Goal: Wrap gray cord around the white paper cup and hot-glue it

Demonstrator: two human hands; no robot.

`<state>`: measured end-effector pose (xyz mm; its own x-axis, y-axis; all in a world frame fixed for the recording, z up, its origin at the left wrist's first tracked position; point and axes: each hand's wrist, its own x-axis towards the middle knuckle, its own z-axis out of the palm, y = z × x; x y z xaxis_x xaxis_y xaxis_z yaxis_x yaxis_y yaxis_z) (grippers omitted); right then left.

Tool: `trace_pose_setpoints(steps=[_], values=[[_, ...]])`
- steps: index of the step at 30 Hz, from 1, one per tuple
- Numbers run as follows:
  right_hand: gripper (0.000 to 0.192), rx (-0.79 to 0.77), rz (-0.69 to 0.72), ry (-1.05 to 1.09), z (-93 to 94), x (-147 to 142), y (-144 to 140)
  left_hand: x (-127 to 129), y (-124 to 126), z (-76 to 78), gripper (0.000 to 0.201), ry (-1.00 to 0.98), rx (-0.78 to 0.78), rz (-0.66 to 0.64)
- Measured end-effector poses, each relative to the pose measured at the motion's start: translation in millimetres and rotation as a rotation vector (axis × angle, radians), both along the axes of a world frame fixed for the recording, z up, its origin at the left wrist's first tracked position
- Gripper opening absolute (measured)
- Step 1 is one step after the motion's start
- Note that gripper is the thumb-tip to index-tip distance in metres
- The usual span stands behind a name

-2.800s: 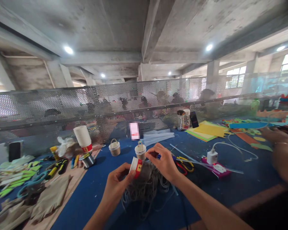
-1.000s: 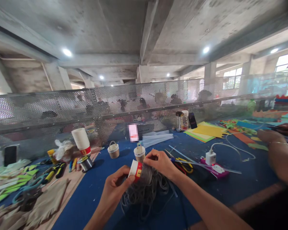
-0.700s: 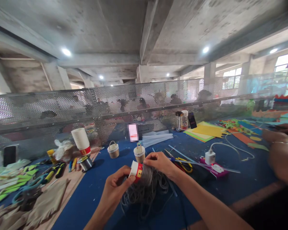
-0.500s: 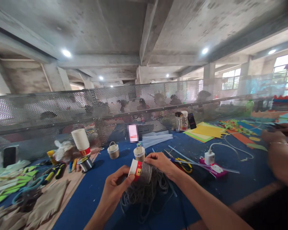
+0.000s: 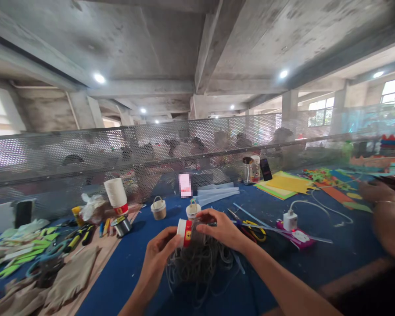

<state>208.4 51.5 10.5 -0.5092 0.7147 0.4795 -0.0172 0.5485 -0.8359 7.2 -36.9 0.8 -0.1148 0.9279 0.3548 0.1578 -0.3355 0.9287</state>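
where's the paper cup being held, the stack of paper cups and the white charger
paper cup (image 5: pixel 183 231), head view, red-banded rim end
stack of paper cups (image 5: pixel 116 194), head view, white side wall
white charger (image 5: pixel 290 220), head view, plug body

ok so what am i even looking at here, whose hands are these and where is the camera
The camera sits on a person's head, looking forward and down, so the two bare arms reaching in from below are that person's own. The left hand holds a paper cup on its side; the right hand grips its far end, over a tangle of grey cord. They work at a blue table with two small handled cup baskets, a stack of cups, scissors and coloured paper. The arm at the far right is another person's.
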Motion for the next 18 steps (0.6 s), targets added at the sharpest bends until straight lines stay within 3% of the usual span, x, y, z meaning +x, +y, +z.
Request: trace_pose_setpoints(steps=[6, 12, 18], values=[[0.04, 0.025, 0.049, -0.003, 1.5, 0.7, -9.8, -1.8, 2.7, -3.9, 0.028, -0.109, -0.057, 0.044], [0.068, -0.024, 0.107, -0.07, -2.5, 1.5, -8.5, -4.0, 5.0, -2.2, 0.031, -0.064, 0.022, 0.167], [0.067, 0.052, 0.068, 0.001, -8.0, -2.1, -8.6, -3.5, 4.9, -4.8, 0.029, -0.089, 0.034, 0.068]])
